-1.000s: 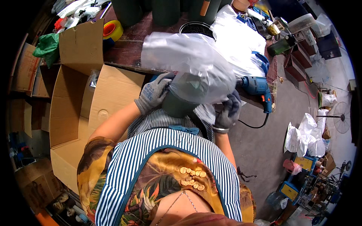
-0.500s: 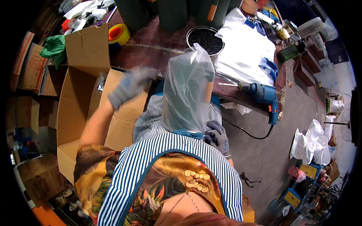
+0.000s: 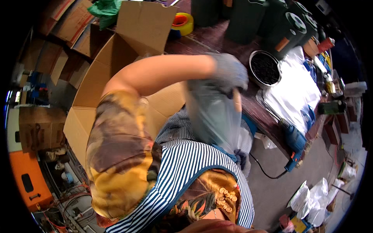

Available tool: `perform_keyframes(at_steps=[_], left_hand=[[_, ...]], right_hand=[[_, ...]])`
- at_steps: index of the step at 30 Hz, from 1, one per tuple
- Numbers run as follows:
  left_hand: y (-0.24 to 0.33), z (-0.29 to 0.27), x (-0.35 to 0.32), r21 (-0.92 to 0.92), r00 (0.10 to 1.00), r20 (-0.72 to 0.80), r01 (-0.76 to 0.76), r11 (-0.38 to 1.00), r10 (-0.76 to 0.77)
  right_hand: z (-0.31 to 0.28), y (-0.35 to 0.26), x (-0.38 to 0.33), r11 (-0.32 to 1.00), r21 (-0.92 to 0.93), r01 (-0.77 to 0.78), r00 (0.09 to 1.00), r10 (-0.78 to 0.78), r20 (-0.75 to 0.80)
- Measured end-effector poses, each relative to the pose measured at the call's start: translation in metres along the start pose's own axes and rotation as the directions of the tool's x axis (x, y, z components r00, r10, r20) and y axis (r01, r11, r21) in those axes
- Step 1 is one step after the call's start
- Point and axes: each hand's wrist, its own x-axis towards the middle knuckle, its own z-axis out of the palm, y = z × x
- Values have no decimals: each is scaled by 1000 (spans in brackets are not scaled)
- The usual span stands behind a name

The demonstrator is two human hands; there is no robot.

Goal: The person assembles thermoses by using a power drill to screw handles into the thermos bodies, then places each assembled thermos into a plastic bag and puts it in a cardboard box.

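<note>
Curling over bagged cylinder [image 3: 213, 116]: left hand [image 3: 231, 72], fingers' spread and hold unclear; right hand [image 3: 244, 161], likewise; steady support is likely helping.

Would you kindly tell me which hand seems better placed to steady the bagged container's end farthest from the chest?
Probably the left: the left hand is at that end of the bagged container, though motion-blurred, while the right hand sits low beside the striped apron, partly hidden.

The left hand [image 3: 232, 72] wears a grey glove [image 3: 225, 66]. The mustard-and-brown patterned shirt [image 3: 120, 155] has gold discs [image 3: 227, 200] at the chest; over it lies a blue-and-white striped apron [image 3: 180, 161] with plain blue edging [image 3: 197, 174].
</note>
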Motion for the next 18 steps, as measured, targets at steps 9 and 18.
perform_keyframes(at_steps=[9, 18], left_hand=[[1, -13, -347, 230, 278, -402, 953, 197, -872], [-250, 260, -266, 580, 380, 161, 710, 399, -911]], right_hand=[[10, -38, 86, 964, -228, 137, 979, -97, 179], [49, -81, 99, 732, -558, 392, 899, -173, 403]])
